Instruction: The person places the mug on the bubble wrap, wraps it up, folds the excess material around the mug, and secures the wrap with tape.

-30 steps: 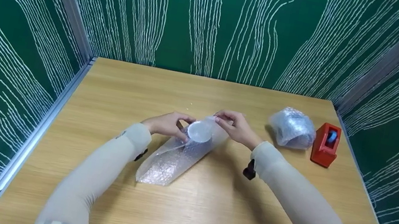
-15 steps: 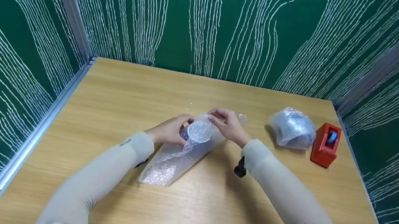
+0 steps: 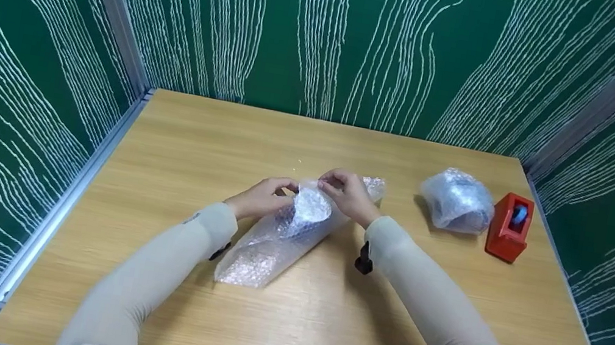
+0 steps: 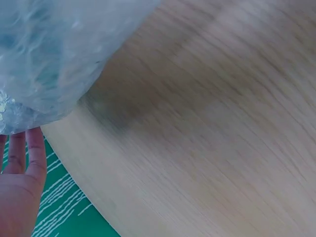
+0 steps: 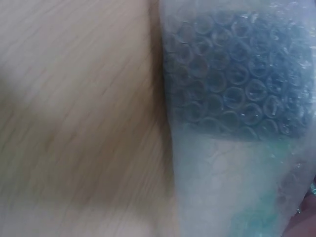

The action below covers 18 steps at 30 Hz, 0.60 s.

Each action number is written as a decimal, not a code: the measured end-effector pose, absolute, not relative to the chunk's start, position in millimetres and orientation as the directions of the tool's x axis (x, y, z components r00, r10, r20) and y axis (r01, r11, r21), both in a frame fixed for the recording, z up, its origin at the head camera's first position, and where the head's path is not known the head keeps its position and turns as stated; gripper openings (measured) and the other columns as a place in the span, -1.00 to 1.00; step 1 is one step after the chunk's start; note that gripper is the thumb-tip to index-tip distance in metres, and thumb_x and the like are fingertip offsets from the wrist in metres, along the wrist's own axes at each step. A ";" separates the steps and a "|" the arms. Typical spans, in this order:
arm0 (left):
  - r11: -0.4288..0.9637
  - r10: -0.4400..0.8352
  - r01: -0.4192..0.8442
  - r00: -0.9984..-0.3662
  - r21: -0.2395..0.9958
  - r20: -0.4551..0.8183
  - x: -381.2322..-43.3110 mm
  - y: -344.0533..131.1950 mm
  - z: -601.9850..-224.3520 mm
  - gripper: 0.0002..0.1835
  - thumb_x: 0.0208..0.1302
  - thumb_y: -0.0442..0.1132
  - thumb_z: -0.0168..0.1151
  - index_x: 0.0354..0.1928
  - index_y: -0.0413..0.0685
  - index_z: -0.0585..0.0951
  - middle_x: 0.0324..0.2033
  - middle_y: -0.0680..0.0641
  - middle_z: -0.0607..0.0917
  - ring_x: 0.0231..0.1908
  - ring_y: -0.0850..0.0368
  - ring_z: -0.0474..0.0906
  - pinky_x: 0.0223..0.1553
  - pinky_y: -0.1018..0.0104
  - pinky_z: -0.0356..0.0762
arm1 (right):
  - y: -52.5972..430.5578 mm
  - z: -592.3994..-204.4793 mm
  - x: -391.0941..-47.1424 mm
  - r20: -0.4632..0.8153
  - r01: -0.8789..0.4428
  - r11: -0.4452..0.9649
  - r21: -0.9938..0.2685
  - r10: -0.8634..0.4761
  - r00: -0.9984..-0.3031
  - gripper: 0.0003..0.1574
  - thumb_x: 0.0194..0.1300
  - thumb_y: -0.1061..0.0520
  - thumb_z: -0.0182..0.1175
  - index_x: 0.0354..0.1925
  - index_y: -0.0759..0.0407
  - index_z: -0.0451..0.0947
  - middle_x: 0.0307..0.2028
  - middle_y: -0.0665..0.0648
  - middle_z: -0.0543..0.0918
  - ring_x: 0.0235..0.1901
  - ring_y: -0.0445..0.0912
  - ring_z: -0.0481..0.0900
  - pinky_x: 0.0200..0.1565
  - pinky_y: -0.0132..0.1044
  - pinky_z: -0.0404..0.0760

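Note:
A sheet of clear bubble wrap stands on the table around a roundish object, its long ends running to the lower left and upper right. The object's kind is hidden; through the wrap in the right wrist view a dark, bluish band shows. My left hand holds the wrap's upper left edge between thumb and fingers; in the left wrist view its fingers reach up to the wrap. With thumb and fingertips, my right hand pinches the wrap's top edge at the far side.
A bubble-wrapped bundle sits on the right of the wooden table. Beside it stands a red tape dispenser with a blue roll. Green panels with white lines rise at the back and both sides.
My right hand has moved left along the wrap, uncovering its upper right end. My left fingers have shifted up from the side to the top edge, and the round top looks more covered.

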<state>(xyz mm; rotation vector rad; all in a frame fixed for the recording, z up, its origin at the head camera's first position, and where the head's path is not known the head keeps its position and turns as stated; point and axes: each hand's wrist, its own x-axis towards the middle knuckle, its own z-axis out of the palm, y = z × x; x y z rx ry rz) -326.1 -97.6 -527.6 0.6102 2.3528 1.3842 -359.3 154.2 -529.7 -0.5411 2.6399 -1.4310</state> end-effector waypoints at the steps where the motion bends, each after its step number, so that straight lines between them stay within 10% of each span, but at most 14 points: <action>1: 0.432 0.510 0.180 -0.857 0.884 -0.075 -326.3 -95.9 -527.4 -0.60 0.55 -0.16 0.20 0.30 -0.17 0.61 0.30 -0.22 0.66 0.11 -0.07 0.66 0.11 0.12 0.69 | 153.7 -530.4 -359.6 0.093 -0.269 0.499 -0.824 -0.348 -0.933 -0.80 0.57 0.19 0.31 0.02 0.30 0.73 -0.03 0.28 0.81 0.05 0.12 0.75 0.22 0.01 0.72; 18: 0.363 0.420 0.012 -0.895 0.932 -0.152 -336.6 -83.0 -531.7 -0.52 0.37 -0.30 0.43 0.30 -0.23 0.63 0.13 -0.18 0.63 -0.08 0.09 0.55 -0.08 0.35 0.60 | 163.4 -518.4 -332.4 0.262 -0.444 0.666 -0.600 -0.361 -0.895 -0.50 0.38 0.11 0.51 0.22 0.24 0.71 0.28 0.27 0.70 0.38 0.25 0.57 0.50 0.20 0.47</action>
